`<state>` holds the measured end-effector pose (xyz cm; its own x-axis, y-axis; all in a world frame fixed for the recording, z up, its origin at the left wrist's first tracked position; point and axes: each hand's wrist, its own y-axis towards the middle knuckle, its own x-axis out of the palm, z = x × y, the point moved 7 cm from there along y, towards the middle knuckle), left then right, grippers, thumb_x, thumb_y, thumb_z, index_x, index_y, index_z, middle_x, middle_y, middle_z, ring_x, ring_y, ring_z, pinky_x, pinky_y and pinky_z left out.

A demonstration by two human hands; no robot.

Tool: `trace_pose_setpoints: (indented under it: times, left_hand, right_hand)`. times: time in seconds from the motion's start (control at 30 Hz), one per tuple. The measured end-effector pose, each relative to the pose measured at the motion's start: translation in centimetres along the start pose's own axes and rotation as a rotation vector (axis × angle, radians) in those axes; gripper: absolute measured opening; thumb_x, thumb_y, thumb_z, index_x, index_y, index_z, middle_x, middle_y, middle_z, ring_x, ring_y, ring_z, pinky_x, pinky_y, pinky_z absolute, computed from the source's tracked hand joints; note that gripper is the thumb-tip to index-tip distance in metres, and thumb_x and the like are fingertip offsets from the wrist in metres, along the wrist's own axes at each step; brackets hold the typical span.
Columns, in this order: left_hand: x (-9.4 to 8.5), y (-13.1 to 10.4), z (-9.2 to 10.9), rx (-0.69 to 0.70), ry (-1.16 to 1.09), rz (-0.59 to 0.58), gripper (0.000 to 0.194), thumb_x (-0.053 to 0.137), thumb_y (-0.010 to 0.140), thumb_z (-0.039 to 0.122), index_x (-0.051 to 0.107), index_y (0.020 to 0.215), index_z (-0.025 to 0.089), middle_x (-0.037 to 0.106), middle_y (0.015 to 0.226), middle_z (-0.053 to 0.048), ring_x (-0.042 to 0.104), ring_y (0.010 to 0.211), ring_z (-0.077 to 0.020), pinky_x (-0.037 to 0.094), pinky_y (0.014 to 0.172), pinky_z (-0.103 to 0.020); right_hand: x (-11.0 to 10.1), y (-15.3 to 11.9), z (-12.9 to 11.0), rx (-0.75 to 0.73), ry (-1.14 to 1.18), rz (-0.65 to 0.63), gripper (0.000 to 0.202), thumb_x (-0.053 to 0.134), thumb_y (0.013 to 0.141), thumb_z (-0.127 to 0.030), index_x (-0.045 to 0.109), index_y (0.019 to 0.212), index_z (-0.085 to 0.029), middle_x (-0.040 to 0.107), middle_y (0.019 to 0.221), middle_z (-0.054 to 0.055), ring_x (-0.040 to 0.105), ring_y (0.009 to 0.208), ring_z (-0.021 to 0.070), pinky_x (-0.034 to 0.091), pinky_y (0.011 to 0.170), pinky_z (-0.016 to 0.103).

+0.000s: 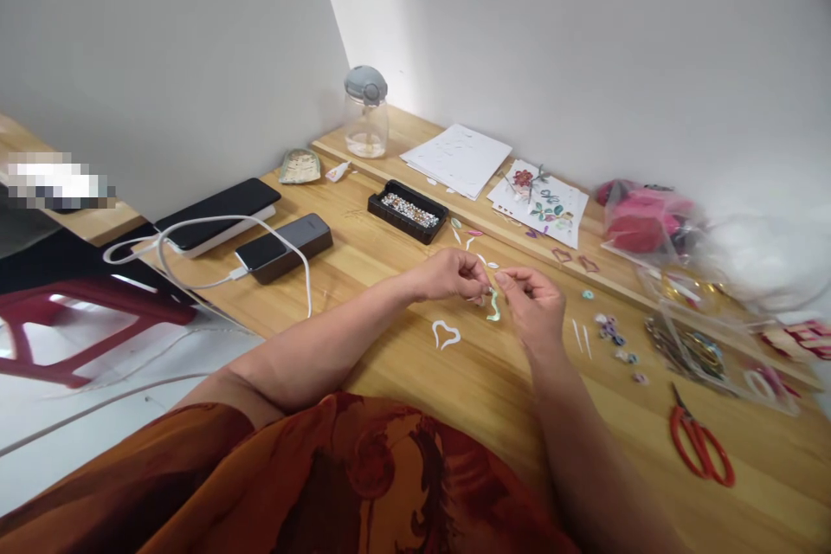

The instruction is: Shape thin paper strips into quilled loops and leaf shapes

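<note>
Both hands meet above the middle of the wooden table. My left hand (458, 275) is closed in a pinch at the top of a small pale green wavy strip (494, 307), which hangs between the hands. My right hand (533, 301) is pinched just to its right, with thumb and finger nearly meeting the left fingertips; what it grips is too small to make out. Below the left hand a white heart-shaped outline (446, 334) lies on the table. Small leaf-shaped pieces (476, 233) lie beyond the hands.
A black tray of beads (408, 210) stands behind the hands. Orange-handled scissors (701, 441) lie at the right, near plastic bags (692, 338). At the left are a power bank (286, 247) with a white cable and a black box (217, 215). A jar (366, 117) stands at the back.
</note>
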<state>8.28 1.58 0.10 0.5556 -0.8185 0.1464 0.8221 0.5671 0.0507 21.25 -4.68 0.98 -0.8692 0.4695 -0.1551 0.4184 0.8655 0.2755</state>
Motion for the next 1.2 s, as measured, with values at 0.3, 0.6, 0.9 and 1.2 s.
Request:
trace_pose_setpoints:
  times: [0.3,0.6,0.9,1.2]
  left_hand:
    - [-1.4,0.1,0.6,0.082,-0.243,0.207,0.032,0.081,0.067,0.032,0.061,0.072,0.008,0.064,0.059,-0.002,0.057,0.055,-0.0070,0.045,0.059,-0.022]
    - [-3.3,0.1,0.5,0.211,-0.218,0.477,0.025,0.075,0.069,0.026,0.055,0.072,0.012,0.061,0.063,0.001,0.059,0.059,-0.0077,0.047,0.063,-0.022]
    - [-3.2,-0.7,2.3,0.330,0.478,0.534,0.004,0.061,0.069,0.010,0.060,0.070,0.014,0.060,0.064,0.002,0.050,0.058,-0.0068,0.041,0.058,-0.020]
    - [-0.9,-0.2,0.9,0.060,0.250,0.073,0.010,0.069,0.067,0.018,0.067,0.074,0.012,0.068,0.069,-0.002,0.060,0.062,-0.0091,0.046,0.061,-0.020]
  right_hand:
    - [1.9,-0.9,2.9,0.407,0.415,-0.010,0.028,0.086,0.054,-0.031,0.064,0.067,-0.018,0.052,0.052,-0.006,0.032,0.040,0.0034,0.024,0.039,0.019]
    - [3.7,-2.1,3.1,0.512,0.519,-0.090,0.025,0.084,0.060,-0.029,0.062,0.066,-0.018,0.049,0.050,-0.005,0.042,0.047,0.0073,0.035,0.045,0.020]
    - [2.2,-1.2,1.3,0.222,0.237,-0.058,0.020,0.079,0.070,-0.034,0.066,0.071,-0.019,0.047,0.052,-0.006,0.036,0.047,0.0071,0.026,0.046,0.023]
    - [0.3,-0.3,-0.7,0.022,0.024,-0.015,0.016,0.075,0.075,-0.034,0.069,0.076,-0.019,0.051,0.057,-0.004,0.036,0.050,0.0077,0.026,0.048,0.024]
